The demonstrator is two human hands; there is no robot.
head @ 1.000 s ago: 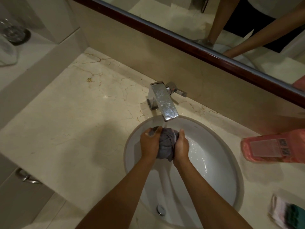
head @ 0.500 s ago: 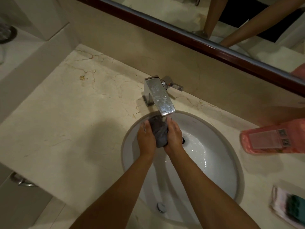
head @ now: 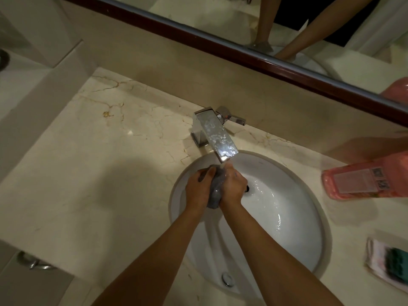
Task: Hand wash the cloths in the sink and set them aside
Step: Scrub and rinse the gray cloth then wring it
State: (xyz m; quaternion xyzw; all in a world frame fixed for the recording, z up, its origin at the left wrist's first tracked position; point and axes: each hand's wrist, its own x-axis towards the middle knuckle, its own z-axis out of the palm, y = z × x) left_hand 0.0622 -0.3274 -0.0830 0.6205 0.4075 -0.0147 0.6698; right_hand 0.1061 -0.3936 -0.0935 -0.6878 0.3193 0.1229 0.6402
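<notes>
A: Squeezing is what both hands are at. The left hand point(head: 197, 188) and right hand point(head: 231, 186) are curled round a wadded grey cloth point(head: 215, 194), clamped between the palms directly under the lip of the chrome tap spout point(head: 217, 138).

B: Has anything shifted in the last second?

A: Yes. A second ago the cloth was a fat bundle held lower in the basin, much of it showing between the hands. Now the hands have closed in and moved up toward the spout, and only a narrow strip of wet grey shows between them. Water looks to be running onto the right fingertips, though the stream itself is hard to make out.

B: So where does that leave the job?

A: I'd judge this cloth is mid-wash: being compressed and rinsed, not yet wrung out or set aside. It is above the white sink point(head: 309, 208), not resting in it.

B: And beyond the hands?

A: Off to the right of the right hand, a pink bottle point(head: 364, 180) lies on the marble counter point(head: 88, 162). Nearer the person on that same side sits a folded cloth with a green patch point(head: 388, 263); whether it is washed I cannot tell.
</notes>
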